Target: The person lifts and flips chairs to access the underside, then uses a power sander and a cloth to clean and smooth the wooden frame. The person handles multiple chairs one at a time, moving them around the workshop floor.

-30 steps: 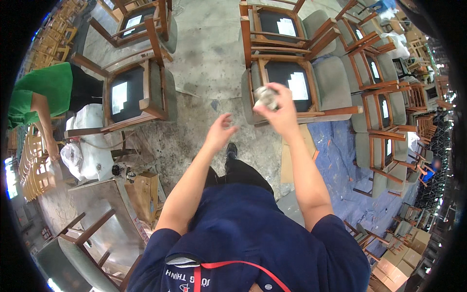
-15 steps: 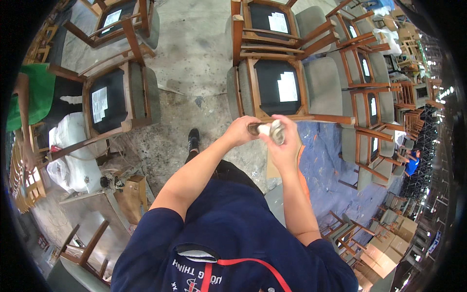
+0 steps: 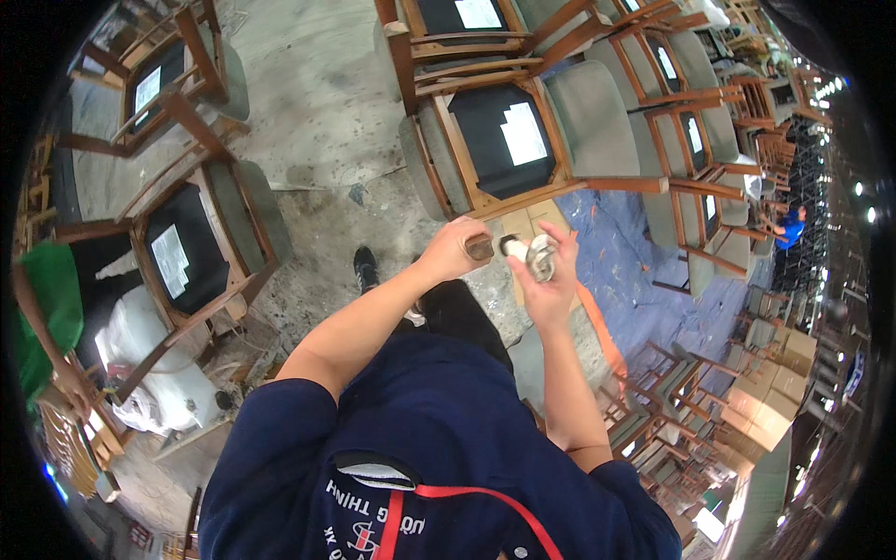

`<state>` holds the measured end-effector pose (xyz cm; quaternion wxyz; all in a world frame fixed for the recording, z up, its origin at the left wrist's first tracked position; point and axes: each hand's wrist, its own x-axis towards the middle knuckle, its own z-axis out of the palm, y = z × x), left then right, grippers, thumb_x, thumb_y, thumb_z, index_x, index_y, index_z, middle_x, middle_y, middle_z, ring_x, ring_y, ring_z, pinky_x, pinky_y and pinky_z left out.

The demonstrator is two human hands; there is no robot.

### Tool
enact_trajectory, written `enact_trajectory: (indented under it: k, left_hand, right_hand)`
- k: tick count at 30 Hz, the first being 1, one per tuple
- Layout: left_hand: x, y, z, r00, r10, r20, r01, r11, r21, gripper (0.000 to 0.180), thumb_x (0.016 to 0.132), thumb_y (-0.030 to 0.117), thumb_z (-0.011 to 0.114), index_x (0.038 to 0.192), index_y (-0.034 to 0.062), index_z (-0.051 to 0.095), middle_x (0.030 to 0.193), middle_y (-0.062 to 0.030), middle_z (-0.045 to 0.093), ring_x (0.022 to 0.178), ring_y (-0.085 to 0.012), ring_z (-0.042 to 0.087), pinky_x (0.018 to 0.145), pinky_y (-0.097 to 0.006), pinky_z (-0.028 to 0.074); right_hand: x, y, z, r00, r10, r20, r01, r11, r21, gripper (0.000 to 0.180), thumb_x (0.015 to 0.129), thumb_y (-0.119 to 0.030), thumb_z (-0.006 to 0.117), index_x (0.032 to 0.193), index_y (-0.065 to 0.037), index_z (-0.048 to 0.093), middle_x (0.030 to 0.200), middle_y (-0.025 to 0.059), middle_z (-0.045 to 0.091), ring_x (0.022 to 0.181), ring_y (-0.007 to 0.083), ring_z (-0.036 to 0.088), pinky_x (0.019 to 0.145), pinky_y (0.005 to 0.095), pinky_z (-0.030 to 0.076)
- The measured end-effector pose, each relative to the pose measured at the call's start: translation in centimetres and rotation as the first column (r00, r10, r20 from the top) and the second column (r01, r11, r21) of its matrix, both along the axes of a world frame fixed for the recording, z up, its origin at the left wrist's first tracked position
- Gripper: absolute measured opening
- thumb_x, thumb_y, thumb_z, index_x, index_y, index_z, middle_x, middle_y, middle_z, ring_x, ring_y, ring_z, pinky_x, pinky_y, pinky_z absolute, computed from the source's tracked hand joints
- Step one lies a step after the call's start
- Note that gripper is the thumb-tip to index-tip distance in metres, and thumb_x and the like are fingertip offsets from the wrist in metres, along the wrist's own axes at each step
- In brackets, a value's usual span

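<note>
My left hand (image 3: 448,250) is closed around a short brown piece with a flat end (image 3: 479,247), which looks like wood. Beside it, my right hand (image 3: 553,294) grips a pale, glossy object (image 3: 541,257) with a white stem and a dark tip pointing at the left hand. What kind of thing it is, I cannot make out. A small gap separates the two held things. Just beyond both hands is an upturned chair (image 3: 499,198) with a wooden frame, grey upholstery and a black underside bearing a white label.
More upturned chairs (image 3: 177,245) stand at the left and far right. Blue sheeting (image 3: 611,233) covers floor at the right, near cardboard boxes (image 3: 761,401). A white wrapped bundle (image 3: 159,359) lies at the left, by a person in green (image 3: 51,299). Another person in blue (image 3: 791,229) is far right.
The brown piece and the pale object, close together before, have come apart. My view has turned, so the chairs sit further left in it.
</note>
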<state>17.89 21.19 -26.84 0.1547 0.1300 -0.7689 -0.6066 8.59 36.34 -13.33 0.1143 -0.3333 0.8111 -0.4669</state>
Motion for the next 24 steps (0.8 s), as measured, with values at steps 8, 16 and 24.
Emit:
enact_trajectory:
  k: [8,16,24]
  left_hand:
    - [-0.9,0.1,1.6,0.997,-0.020,0.073,0.016,0.999,0.051,0.041,0.086,0.010,0.091,0.123,0.0064,0.074,0.125,-0.0114,0.077,0.119,-0.0264,0.073,0.107,-0.039,0.056]
    - [-1.6,2.8,3.9,0.950,0.143,0.277,-0.190,0.970,0.152,0.043,0.089,0.001,0.086,0.129,0.0041,0.073,0.142,-0.0115,0.074,0.132,-0.0227,0.069,0.114,-0.038,0.052]
    - [-2.9,3.8,6.4,0.842,0.200,0.502,-0.265,0.962,0.060,0.050,0.089,0.001,0.087,0.136,0.0057,0.073,0.141,-0.0089,0.076,0.130,-0.0197,0.070,0.115,-0.037,0.051]
  right_hand:
    - [-6.2,-0.3,-0.1,0.967,-0.041,-0.252,0.038,0.999,-0.014,0.040,0.083,-0.016,0.095,0.116,-0.006,0.074,0.140,0.0127,0.066,0.128,0.0297,0.060,0.110,0.0427,0.048]
    - [-34.2,11.4,3.9,0.747,-0.629,-0.216,0.566,0.772,-0.289,0.046,0.088,-0.022,0.094,0.127,-0.008,0.073,0.134,0.0087,0.067,0.117,0.0248,0.064,0.102,0.0381,0.052]
    - [-40.6,11.3,2.3,0.826,-0.446,-0.346,0.428,0.894,-0.132,0.037,0.084,-0.027,0.094,0.115,-0.012,0.082,0.144,0.0038,0.064,0.136,0.0324,0.052,0.116,0.0443,0.045]
